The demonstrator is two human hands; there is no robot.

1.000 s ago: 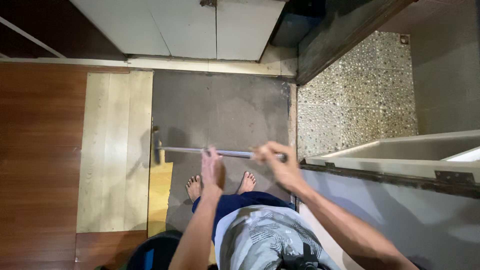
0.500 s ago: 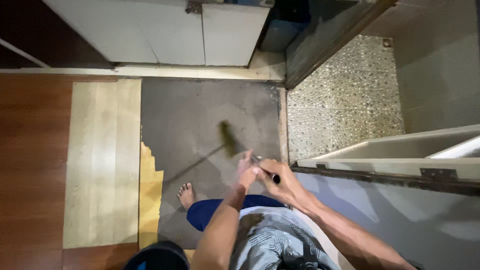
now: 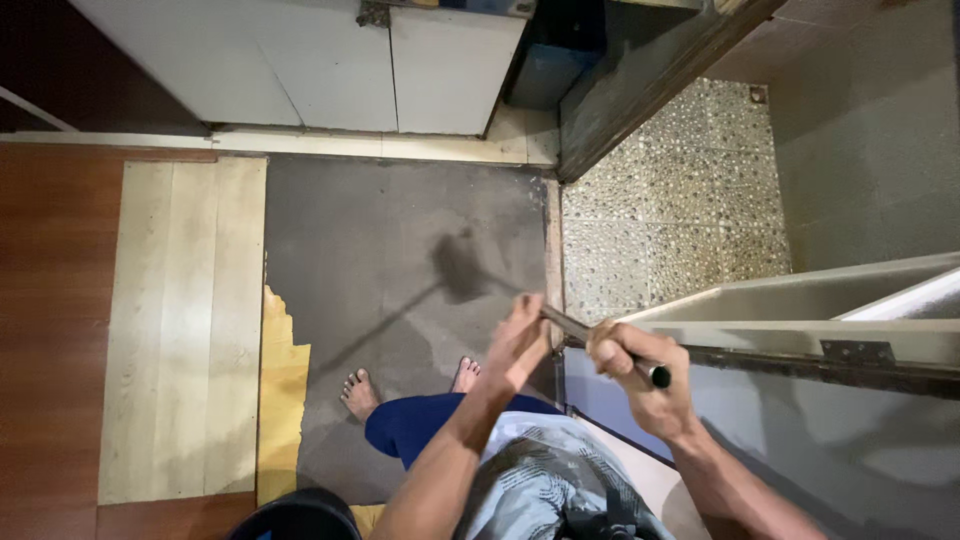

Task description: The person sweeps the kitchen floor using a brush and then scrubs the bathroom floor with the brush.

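Both grips closed on metal bar (image 3: pixel 575 328) | left hand (image 3: pixel 520 345) | right hand (image 3: pixel 630 370) | far end blurred, maybe hammer

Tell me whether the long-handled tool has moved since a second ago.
Yes. The long-handled tool lay level across the grey floor patch; now it slants, both hands grip it near the pebbled-floor threshold, its blurred head pointing toward the white cabinets.

Long-handled tool (image 3: pixel 560 320), blurred at the head: one. Hands on its handle: two, left hand (image 3: pixel 520 340) and right hand (image 3: pixel 640 375). Bare feet (image 3: pixel 360 392): two. White cabinet doors (image 3: pixel 455 65), far: two. Pale floor planks (image 3: pixel 185 320), left: three.
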